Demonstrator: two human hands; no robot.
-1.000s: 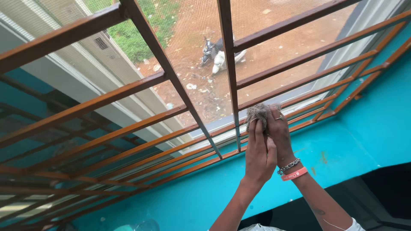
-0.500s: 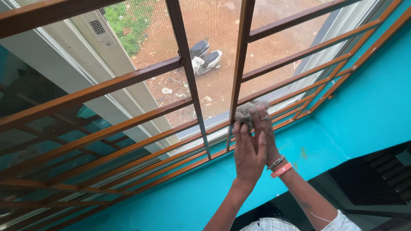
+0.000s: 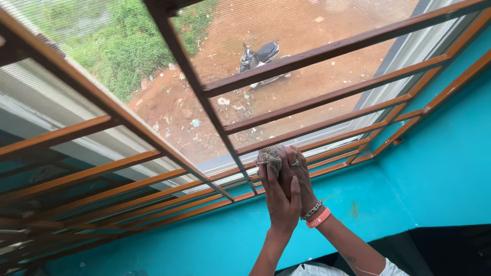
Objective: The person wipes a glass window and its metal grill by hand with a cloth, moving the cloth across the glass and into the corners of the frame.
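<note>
The view is filled by a window grille [image 3: 317,122] of brown-painted metal bars, slanting across the frame, with a fine insect mesh [image 3: 286,30] behind it through which red earth, green shrubs and a parked scooter [image 3: 261,56] are seen below. Beneath the grille a turquoise wall [image 3: 440,168] and sill are spread across the lower right. Both forearms are raised from the bottom edge, the right one marked by a chain bracelet and an orange wristband [image 3: 319,218]. The left hand [image 3: 279,197] is laid flat, fingers straight and together, against the back of the right hand [image 3: 299,179], which is curled around a greyish-brown scrubbing pad [image 3: 270,155] and carries a ring. The pad is gripped at its lower part between the right fingers and the left fingertips, and is pressed against one of the lower horizontal bars, just beside the foot of a slanting upright. The pad is judged light, soft and springy, easily crushed to the shape of a bar; its rough, fibrous surface should not slip, and it is best taken in a bunched handful from behind, as it is held here
</note>
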